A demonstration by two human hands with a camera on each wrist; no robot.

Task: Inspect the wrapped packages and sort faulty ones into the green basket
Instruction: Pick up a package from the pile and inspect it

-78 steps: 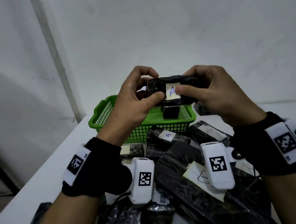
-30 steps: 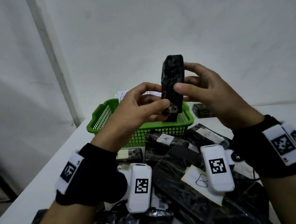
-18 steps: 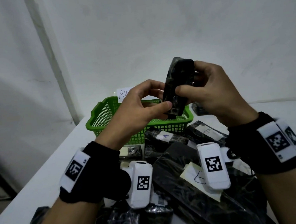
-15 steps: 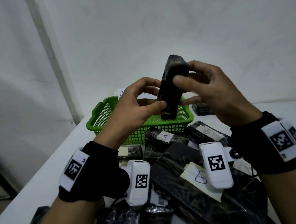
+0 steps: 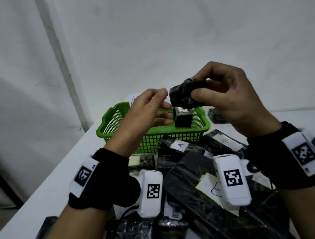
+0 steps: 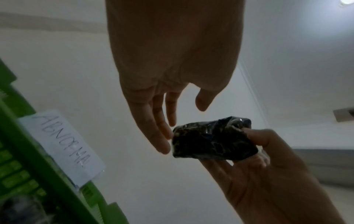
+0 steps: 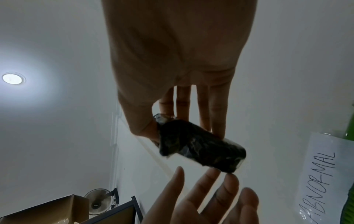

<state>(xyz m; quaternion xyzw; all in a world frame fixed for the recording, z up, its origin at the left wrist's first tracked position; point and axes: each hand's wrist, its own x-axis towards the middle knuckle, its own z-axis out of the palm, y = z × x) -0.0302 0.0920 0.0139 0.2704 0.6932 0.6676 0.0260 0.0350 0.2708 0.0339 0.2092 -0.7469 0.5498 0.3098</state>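
Wrapped packages (image 5: 209, 193) crowd the near table (image 5: 52, 192), leaving bare white surface along its left edge. Above the green basket (image 5: 153, 132), the right hand (image 5: 231, 103) pinches a black package (image 5: 184, 94); the left hand (image 5: 145, 112), fingers relaxed, holds nothing. One package (image 5: 182, 117) stands inside the basket.

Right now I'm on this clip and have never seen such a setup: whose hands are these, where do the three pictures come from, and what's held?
No robot: a person wearing cameras. One picture looks down from the head, the others along each wrist. The right hand pinches a small black wrapped package; the left hand is open, fingertips beside it. Behind stands a green basket tagged "ABNORMAL", one package inside. More labelled packages lie on the white table.
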